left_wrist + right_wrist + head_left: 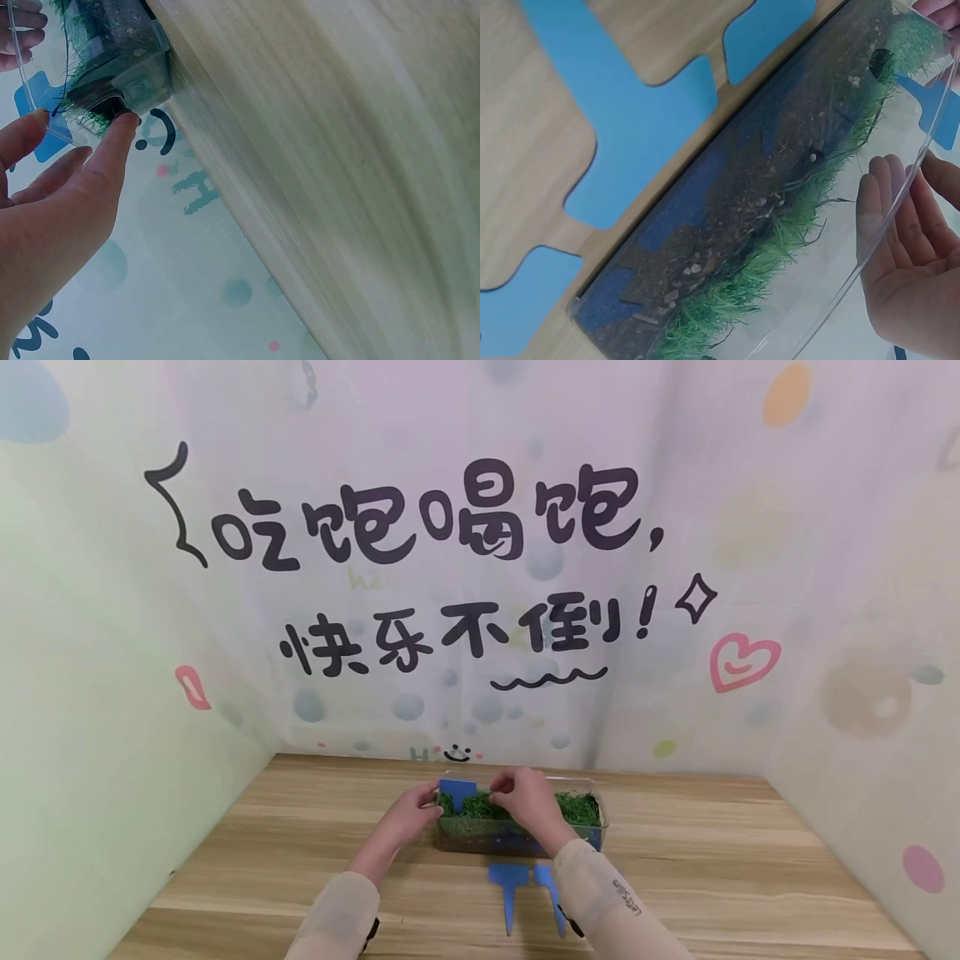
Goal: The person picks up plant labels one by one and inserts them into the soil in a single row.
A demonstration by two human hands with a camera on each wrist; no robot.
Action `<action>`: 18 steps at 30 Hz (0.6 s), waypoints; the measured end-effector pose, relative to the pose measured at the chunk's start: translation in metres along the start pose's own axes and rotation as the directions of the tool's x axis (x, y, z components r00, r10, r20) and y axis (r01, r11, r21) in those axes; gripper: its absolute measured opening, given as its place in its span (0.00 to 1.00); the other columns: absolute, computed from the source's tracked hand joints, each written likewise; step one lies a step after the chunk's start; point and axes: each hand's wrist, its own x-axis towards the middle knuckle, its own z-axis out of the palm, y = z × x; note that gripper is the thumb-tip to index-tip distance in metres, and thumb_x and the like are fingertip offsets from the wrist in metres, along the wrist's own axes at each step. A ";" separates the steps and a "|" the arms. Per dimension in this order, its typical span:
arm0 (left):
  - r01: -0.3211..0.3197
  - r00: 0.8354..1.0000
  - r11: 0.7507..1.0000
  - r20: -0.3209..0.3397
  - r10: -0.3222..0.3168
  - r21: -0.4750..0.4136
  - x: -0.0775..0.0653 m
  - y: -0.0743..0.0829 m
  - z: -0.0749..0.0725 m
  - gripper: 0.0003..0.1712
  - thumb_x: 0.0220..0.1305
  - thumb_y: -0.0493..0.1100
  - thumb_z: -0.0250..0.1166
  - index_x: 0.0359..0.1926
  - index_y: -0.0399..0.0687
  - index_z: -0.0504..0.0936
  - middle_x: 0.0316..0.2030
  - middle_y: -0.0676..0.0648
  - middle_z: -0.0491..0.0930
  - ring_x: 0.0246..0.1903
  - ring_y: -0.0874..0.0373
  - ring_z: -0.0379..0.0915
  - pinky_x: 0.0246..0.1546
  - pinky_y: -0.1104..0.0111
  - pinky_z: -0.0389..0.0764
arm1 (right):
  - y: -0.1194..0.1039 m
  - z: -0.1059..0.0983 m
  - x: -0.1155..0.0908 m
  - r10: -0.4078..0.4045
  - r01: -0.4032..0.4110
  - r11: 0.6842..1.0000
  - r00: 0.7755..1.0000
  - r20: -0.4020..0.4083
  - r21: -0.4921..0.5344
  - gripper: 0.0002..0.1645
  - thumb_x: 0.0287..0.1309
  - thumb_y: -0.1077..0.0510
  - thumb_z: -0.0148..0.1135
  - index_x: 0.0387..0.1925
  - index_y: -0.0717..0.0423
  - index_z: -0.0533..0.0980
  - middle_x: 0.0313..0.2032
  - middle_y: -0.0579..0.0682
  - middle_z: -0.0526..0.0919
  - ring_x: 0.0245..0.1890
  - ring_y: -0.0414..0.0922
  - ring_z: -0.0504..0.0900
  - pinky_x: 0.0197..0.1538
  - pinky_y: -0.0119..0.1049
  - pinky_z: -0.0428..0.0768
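Note:
A clear plastic box (480, 842) with dark soil and green grass (577, 808) stands on the table. One blue T-shaped plant label (457, 791) is upright in the grass at its left end. My left hand (412, 814) touches that end with extended fingers, spread over the wall and rim in the left wrist view. My right hand (528, 802) hovers over the middle of the grass, fingers loosely bent. In the right wrist view, nothing shows between its fingers (911, 217). In front of the box lie more blue labels (509, 877), one partly behind my right sleeve.
The wood-grain table (712, 860) is bounded by a printed cloth backdrop (465, 610) behind and at both sides. Blue patches (682, 202) show on the box's front wall in the right wrist view; I cannot tell if they are reflections.

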 end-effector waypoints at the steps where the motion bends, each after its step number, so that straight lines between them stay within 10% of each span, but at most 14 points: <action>1: 0.000 1.000 1.000 0.000 0.000 0.001 0.000 0.000 0.000 0.32 0.69 0.31 0.56 0.72 0.30 0.61 0.67 0.26 0.67 0.67 0.32 0.65 0.66 0.45 0.71 | 0.000 -0.001 0.000 0.000 0.000 1.000 1.000 -0.001 0.000 0.04 0.59 0.60 0.69 0.36 0.54 0.85 0.33 0.49 0.87 0.32 0.42 0.83 0.36 0.40 0.83; 18: 0.005 1.000 1.000 0.001 -0.005 0.003 0.000 0.001 0.000 0.32 0.70 0.30 0.56 0.72 0.30 0.61 0.67 0.27 0.66 0.68 0.32 0.64 0.66 0.45 0.71 | 0.002 -0.009 -0.005 0.019 -0.019 1.000 1.000 -0.012 0.010 0.04 0.60 0.60 0.68 0.36 0.56 0.84 0.33 0.49 0.86 0.32 0.43 0.82 0.37 0.41 0.83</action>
